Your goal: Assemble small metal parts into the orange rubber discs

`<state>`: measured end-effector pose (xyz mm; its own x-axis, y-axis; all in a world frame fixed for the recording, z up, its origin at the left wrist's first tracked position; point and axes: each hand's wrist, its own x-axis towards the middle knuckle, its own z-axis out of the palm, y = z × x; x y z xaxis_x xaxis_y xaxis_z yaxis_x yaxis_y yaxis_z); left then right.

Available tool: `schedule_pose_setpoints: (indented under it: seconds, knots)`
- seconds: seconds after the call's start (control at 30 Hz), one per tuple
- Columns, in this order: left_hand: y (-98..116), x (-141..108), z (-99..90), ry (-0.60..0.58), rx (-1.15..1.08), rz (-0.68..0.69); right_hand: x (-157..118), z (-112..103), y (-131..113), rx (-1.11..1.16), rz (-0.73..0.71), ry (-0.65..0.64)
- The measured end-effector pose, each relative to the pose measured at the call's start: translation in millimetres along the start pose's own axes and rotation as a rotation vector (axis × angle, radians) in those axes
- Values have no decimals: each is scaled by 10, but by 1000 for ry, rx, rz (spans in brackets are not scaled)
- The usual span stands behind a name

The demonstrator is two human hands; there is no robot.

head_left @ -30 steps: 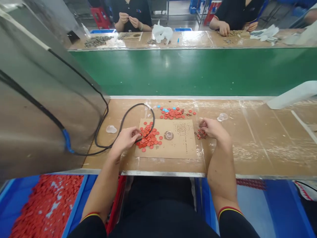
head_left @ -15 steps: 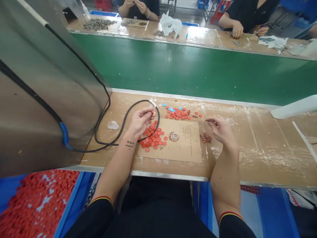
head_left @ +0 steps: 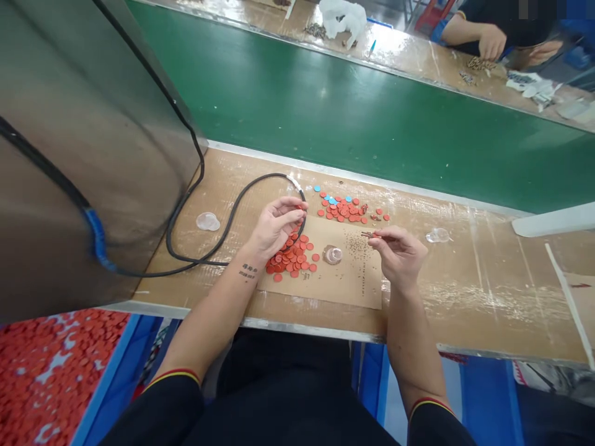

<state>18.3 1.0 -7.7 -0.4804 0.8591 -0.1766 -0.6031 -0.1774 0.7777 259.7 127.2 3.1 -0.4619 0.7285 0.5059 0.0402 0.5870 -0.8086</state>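
Observation:
My left hand [head_left: 276,228] is pinched shut on a small red disc [head_left: 301,207], above a pile of red discs [head_left: 290,257]. My right hand [head_left: 400,254] has thumb and fingers closed on a thin, dark reddish piece [head_left: 369,235], over the right edge of a cardboard sheet [head_left: 341,288]. On that sheet lie a small round clear container [head_left: 333,254] and many tiny brown bits [head_left: 357,244]. Behind the sheet is a second group of red discs [head_left: 341,210] with a few blue discs [head_left: 348,199].
A black cable [head_left: 237,214] loops over the table at the left, beside a metal panel [head_left: 116,148]. Clear plastic pieces lie at both sides. A green belt [head_left: 325,105] runs behind. Another person's hand [head_left: 491,42] works across it. Blue bins [head_left: 114,365] stand below.
My right hand has moved left with the thin piece, to the sheet's edge. My left hand remains pinched near the disc pile. The camera view has shifted and tilted.

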Motion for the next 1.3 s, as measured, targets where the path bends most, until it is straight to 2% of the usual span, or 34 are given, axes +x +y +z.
schedule_pose_setpoints:
  seconds: [0.17, 0.43, 0.57, 0.9, 1.07, 1.3]
  knots:
    - [-51, 18, -10, 26, -4, 10, 22, 30, -15, 32, 37, 67]
    - [14, 30, 44, 112, -34, -56, 24, 24, -24, 116, 12, 37]
    - [71, 11, 77, 157, -38, -67, 12, 23, -31, 101, 44, 39]
    - [104, -30, 95, 117, -46, -36, 38, -22, -47, 105, -46, -25]
    - [127, -31, 123, 124, -115, -73, 29, -51, -47, 121, -42, -137]
    - [158, -24, 131, 139, -175, -92, 22, -56, -118, -9, -77, -487]
